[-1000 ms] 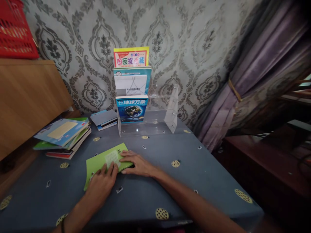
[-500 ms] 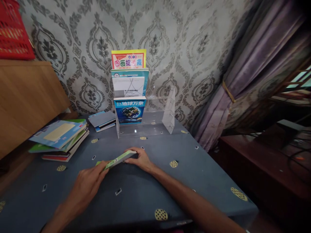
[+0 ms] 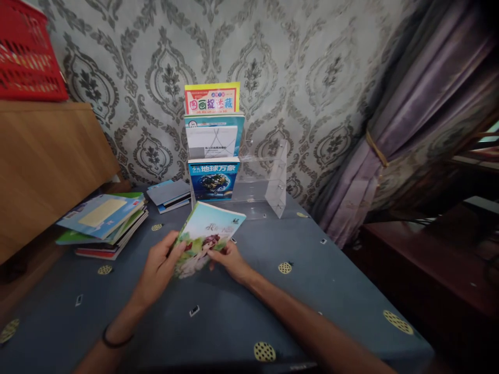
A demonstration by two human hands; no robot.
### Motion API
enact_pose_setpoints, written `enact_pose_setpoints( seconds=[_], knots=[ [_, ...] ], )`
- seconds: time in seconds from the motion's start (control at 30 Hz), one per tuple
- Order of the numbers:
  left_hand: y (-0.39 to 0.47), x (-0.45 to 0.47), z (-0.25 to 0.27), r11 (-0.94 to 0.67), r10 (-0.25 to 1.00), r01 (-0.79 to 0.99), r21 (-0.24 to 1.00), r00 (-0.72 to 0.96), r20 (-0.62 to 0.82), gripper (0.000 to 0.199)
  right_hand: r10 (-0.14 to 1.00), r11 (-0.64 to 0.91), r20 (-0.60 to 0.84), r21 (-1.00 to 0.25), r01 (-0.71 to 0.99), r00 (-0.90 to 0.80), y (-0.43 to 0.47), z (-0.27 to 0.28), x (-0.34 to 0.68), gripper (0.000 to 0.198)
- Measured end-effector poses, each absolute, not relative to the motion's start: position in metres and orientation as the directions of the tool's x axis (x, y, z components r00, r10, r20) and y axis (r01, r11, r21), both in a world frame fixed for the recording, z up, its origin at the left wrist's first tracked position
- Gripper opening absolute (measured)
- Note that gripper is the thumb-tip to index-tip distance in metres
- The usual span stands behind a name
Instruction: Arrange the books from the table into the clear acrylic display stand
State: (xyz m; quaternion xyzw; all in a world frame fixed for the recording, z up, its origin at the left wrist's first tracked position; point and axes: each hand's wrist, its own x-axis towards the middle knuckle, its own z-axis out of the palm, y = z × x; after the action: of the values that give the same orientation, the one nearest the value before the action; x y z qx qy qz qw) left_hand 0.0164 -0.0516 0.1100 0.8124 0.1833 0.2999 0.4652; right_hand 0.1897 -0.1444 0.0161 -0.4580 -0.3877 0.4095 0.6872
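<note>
A thin book (image 3: 212,228) with a pale blue and green cover is tilted up above the table, its cover facing me. My left hand (image 3: 161,262) grips its left edge, thumb on the front. At the lower right edge my right hand (image 3: 230,259) pinches it, the thumb on the cover. Just behind stands a clear acrylic book rack (image 3: 277,179). Its left side holds several books in tiers, with a blue book showing the Earth (image 3: 213,182) lowest and a yellow-and-red one (image 3: 212,98) on top. The book in my hands hides part of the rack's front.
To the left lies a stack of books (image 3: 103,223) beside a wooden cabinet (image 3: 50,156) with a red basket (image 3: 29,57) on it. A smaller pile of books (image 3: 169,195) is near the wall. A tied curtain (image 3: 370,145) hangs at the right of the cloth-covered table (image 3: 241,322).
The book was seen nearly edge-on; now it has been turned upright so its front cover shows. Both hands still hold it. The view has shifted slightly left.
</note>
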Motion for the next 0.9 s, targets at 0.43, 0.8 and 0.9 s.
enact_pose_setpoints(
  seconds=[0.43, 0.8, 0.9],
  knots=[
    [-0.007, 0.059, 0.05, -0.079, 0.822, -0.28, 0.957, 0.525, 0.221, 0.054, 0.834, 0.23, 0.343, -0.928, 0.294, 0.431, -0.154, 0.017, 0.208, 0.04],
    [-0.005, 0.054, 0.021, 0.199, 0.634, -0.122, 0.972, 0.772, -0.034, 0.05, 0.906, 0.148, 0.266, -0.928, 0.341, 0.331, -0.152, 0.001, 0.212, 0.043],
    [-0.001, 0.052, 0.02, 0.19, 0.625, -0.083, 0.978, 0.778, -0.055, 0.05, 0.909, 0.138, 0.262, -0.923, 0.359, 0.324, -0.153, 0.002, 0.212, 0.043]
  ],
)
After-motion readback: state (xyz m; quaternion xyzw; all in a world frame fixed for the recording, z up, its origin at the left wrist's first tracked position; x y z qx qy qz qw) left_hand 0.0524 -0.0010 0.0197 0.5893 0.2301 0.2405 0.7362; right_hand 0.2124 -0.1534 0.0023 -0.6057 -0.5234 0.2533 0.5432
